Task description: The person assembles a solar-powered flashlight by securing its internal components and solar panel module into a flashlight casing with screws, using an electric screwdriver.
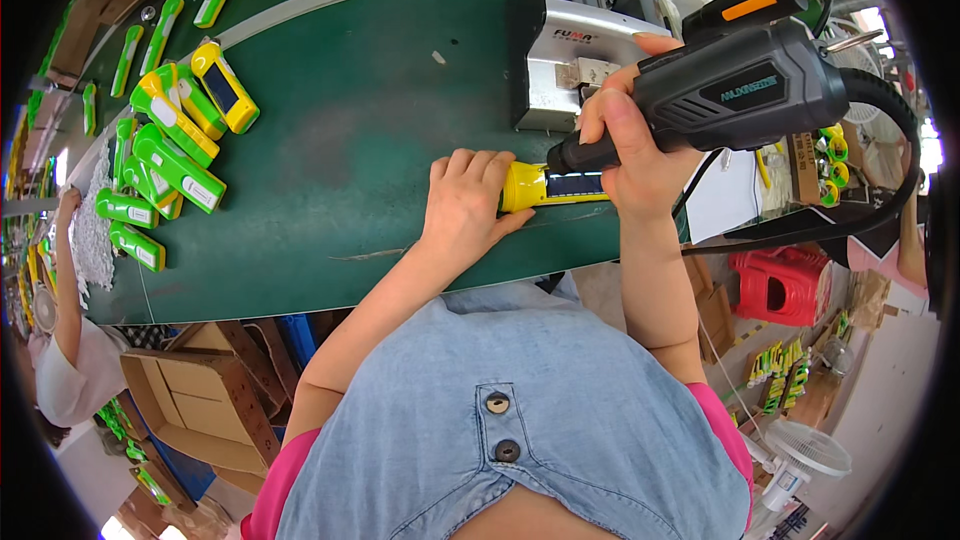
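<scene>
Yellow flashlight point(545, 186) pinned under left hand point(465, 202) fingers; right hand point(630, 140) fingers clamped on black screwdriver point(740, 90).

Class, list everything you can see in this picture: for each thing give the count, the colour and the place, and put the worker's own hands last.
Yellow torch: one, yellow with a dark panel, near table edge, under both hands.
Power screwdriver: one, dark grey, tip down on the torch.
Torch pile: about a dozen, green and yellow, left of the table.
Table: one, dark green.
Metal machine: one, silver and black, behind the torch.
Cardboard box: one, brown, open, lower left.
Stool: one, red, on the floor at right.
Fan: one, white, lower right.
Co-worker: one, white sleeve, far left.
Left hand: on the torch's end.
Right hand: grips the screwdriver.
</scene>
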Demonstrator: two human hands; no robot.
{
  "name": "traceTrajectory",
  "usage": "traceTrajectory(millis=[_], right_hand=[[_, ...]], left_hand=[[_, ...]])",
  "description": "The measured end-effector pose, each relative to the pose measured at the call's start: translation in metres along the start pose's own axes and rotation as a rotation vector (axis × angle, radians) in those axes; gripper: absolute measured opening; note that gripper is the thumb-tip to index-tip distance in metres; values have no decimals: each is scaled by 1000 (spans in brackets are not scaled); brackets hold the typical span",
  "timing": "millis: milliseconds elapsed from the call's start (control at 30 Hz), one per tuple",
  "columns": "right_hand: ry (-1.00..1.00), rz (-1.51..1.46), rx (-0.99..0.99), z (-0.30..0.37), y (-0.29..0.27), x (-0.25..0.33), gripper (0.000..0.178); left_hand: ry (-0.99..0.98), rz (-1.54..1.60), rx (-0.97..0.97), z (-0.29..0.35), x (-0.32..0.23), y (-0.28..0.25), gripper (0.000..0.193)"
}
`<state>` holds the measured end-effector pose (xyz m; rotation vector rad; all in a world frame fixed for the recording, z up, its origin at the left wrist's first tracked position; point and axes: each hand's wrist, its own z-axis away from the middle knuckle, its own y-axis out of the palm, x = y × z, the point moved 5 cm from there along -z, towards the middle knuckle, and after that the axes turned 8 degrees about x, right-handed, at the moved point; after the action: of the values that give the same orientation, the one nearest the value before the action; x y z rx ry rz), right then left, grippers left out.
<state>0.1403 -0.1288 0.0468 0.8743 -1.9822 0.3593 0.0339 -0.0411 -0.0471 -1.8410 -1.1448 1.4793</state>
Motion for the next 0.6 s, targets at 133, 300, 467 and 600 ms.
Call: traceTrajectory(millis=[133, 300, 467, 600], right_hand=[[42, 48, -9, 3, 4, -6, 50], [-6, -5, 22, 4, 10, -7, 79], [49, -152, -47, 3, 11, -10, 65], [22, -73, -1, 2, 12, -14, 57]], left_hand=[[-7, -16, 3, -1, 2, 4, 57], [11, -34, -9, -2, 5, 8, 58], [12, -41, -31, 1, 3, 8, 58], [19, -52, -2, 2, 4, 10, 58]])
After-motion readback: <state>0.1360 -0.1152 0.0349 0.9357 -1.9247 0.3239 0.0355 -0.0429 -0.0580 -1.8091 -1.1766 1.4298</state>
